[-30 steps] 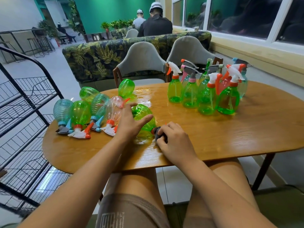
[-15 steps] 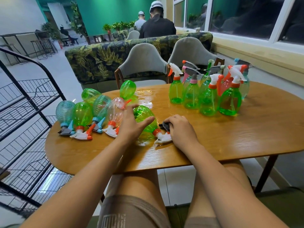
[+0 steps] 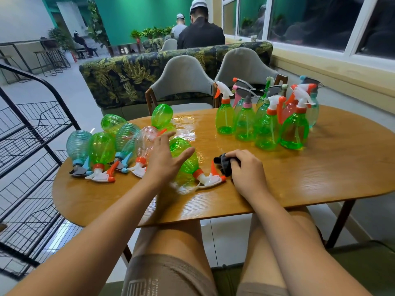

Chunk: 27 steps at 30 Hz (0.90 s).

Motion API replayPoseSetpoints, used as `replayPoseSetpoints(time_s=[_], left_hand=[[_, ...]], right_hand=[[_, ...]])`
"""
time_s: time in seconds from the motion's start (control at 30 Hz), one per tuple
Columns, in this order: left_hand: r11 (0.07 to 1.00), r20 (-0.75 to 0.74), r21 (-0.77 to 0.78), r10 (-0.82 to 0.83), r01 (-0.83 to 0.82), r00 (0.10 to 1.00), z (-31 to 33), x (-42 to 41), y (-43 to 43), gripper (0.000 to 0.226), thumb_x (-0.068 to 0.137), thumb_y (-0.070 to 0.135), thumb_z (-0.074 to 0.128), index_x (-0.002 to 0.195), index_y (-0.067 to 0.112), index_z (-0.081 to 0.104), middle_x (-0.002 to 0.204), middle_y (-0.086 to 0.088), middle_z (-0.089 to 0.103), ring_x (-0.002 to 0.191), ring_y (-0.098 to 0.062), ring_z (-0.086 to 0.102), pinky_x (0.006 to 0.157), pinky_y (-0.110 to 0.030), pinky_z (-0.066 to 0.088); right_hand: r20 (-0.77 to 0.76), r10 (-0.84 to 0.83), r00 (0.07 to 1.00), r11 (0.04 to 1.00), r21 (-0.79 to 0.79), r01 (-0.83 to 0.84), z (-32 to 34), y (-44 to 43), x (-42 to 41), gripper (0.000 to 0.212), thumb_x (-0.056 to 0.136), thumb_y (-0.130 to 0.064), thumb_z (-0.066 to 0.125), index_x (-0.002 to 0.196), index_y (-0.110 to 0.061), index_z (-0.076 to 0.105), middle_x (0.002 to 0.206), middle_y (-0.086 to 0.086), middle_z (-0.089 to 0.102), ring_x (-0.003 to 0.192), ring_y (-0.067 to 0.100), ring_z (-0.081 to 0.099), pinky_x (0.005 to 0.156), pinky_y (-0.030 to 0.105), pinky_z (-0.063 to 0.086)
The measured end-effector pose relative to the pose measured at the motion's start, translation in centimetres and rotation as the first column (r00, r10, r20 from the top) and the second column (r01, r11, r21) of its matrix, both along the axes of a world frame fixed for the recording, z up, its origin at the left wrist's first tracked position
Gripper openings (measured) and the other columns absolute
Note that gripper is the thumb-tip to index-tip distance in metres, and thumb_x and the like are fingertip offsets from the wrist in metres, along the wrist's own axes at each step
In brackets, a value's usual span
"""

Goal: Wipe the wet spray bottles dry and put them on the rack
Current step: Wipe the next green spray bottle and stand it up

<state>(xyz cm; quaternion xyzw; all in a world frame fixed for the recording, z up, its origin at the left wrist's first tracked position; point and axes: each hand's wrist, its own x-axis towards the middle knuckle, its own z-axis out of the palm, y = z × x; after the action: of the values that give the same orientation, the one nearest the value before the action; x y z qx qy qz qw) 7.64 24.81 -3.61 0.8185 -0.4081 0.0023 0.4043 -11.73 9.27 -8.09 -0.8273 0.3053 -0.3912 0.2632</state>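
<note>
Fingers of the left hand are straight and spread, palm against the green spray bottle, which lies on its side near the front of the table; the right hand has its fingers curled round a dark cloth just beside that bottle's trigger head. Count: seven bottles lying flat, this one included; the upright group at far right has roughly eight, overlap prevents a firm count. Liquid inside them: cannot tell; black wire rack stands left of the table.
</note>
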Motion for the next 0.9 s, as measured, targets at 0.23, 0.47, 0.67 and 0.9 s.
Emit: replayPoseSetpoints(time_s=[0.23,0.47,0.67,0.9], left_hand=[[0.950,0.412,0.279,-0.252,0.142,0.876,2.5,0.1,0.9,0.050,0.097,0.046,0.070,0.145,0.045,0.056,0.164,0.008,0.036,0.156,-0.022,0.025,0.126,-0.057,0.024],[0.762,0.565,0.641,-0.549,0.092,0.615,2.7,1.0,1.1,0.098,0.082,0.055,0.083,0.161,0.052,0.026,0.174,0.008,0.014,0.163,-0.026,0.004,0.130,-0.055,0.007],[0.792,0.648,0.611,-0.503,0.004,0.572,1.8,0.6,0.5,0.094,0.091,0.013,0.076,0.163,0.045,0.026,0.174,0.000,0.019,0.162,-0.032,0.009,0.128,-0.058,0.021],[0.843,0.695,0.537,-0.457,0.023,0.556,0.9,1.1,0.1,0.085,0.090,0.015,0.079,0.158,0.042,0.037,0.169,-0.003,0.034,0.158,-0.034,0.026,0.123,-0.058,0.033]], right_hand=[[-0.029,0.030,0.999,0.999,0.012,-0.030,0.2,0.4,-0.1,0.026,0.101,-0.006,0.057,0.108,-0.023,0.076,0.110,-0.004,0.069,0.106,0.017,0.061,0.092,0.037,0.055],[-0.073,0.027,0.997,0.999,-0.018,-0.028,0.2,0.6,-0.1,0.026,0.103,-0.008,0.056,0.111,-0.022,0.076,0.113,-0.003,0.068,0.109,0.017,0.059,0.092,0.034,0.054],[-0.091,0.022,0.996,0.999,-0.021,-0.024,0.1,0.6,-0.1,0.025,0.103,-0.009,0.055,0.111,-0.023,0.075,0.112,-0.004,0.068,0.107,0.014,0.057,0.085,0.023,0.045],[-0.080,0.027,0.996,0.999,-0.020,-0.029,0.2,0.6,0.0,0.026,0.103,-0.008,0.055,0.109,-0.023,0.075,0.109,-0.004,0.068,0.105,0.014,0.057,0.085,0.024,0.044]])
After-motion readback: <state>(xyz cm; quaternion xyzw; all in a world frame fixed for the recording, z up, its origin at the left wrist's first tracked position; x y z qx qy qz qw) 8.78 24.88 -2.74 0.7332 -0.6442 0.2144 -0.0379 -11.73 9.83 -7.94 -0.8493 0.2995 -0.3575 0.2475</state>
